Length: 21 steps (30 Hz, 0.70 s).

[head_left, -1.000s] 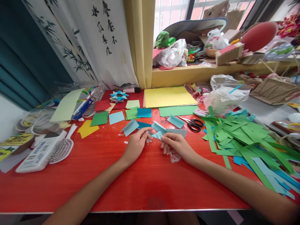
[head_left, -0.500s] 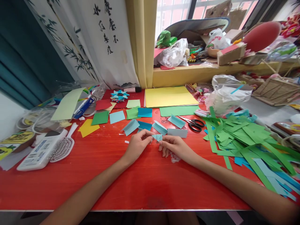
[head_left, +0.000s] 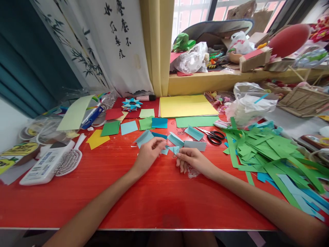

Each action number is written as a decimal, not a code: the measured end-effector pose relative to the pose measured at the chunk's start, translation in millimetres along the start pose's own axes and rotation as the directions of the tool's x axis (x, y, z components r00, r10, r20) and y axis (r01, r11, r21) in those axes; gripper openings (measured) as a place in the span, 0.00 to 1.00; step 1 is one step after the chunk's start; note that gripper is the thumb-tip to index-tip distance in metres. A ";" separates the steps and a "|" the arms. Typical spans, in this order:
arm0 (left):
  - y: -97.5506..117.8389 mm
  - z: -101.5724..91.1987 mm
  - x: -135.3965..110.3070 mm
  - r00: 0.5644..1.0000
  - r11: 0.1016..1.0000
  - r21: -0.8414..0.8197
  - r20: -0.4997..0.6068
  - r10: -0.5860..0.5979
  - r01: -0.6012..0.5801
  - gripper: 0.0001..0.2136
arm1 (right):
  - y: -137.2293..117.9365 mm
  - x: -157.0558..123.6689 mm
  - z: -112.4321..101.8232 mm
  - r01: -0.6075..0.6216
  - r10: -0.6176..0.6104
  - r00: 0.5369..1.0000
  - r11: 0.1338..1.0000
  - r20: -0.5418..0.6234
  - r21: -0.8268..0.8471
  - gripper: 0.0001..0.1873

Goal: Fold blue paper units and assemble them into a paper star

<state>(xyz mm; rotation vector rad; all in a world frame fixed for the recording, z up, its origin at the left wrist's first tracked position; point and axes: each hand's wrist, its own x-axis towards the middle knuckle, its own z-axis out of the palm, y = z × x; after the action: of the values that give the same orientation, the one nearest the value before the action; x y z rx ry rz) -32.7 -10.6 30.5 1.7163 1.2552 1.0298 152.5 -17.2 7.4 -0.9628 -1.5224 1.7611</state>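
Observation:
A small folded piece of light blue paper (head_left: 175, 150) is pinched between the thumb and fingers of my right hand (head_left: 191, 159), just above the red table. My left hand (head_left: 149, 154) hovers to its left, fingers loosely curled and apart from that piece. Close to the left fingertips is another small light blue paper piece (head_left: 165, 150); it appears to lie on the table. Beyond the hands lie creased light blue papers (head_left: 175, 139), (head_left: 194, 133) and a flatter pale blue one (head_left: 195, 145). A light blue sheet (head_left: 144, 138) is partly behind my left hand.
Black-handled scissors (head_left: 215, 138) lie right of the papers, near a heap of green strips (head_left: 269, 147). A white hairbrush (head_left: 69, 161) and a white bottle (head_left: 47, 164) are at left. A blue paper ring (head_left: 131, 104) and yellow sheets (head_left: 187, 105) lie at the back.
My left hand has let go of the small folded paper and drawn a little to the left. The right hand keeps its pinch on it, nearly in the same place.

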 end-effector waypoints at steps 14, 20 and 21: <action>-5.1 4.3 -0.8 0.985 0.966 -0.214 0.121 -0.120 0.144 0.09 | -3.9 0.4 -0.7 -0.013 0.013 1.000 1.000 0.026 0.027 0.16; -5.0 3.9 -0.4 0.994 0.991 -0.098 0.073 -0.083 0.090 0.12 | -3.3 0.0 -1.7 -0.012 0.012 0.999 1.000 0.033 -0.021 0.16; -3.6 5.7 -2.0 0.994 0.997 -0.048 0.088 -0.059 0.064 0.12 | -2.8 -0.2 -1.8 -0.003 0.005 0.999 0.999 0.044 -0.040 0.16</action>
<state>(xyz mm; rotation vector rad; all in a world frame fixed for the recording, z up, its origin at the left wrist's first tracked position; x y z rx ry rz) -29.1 -12.4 24.7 1.6554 1.2091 0.9336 154.1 -16.0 10.0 -0.9528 -1.5896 1.7723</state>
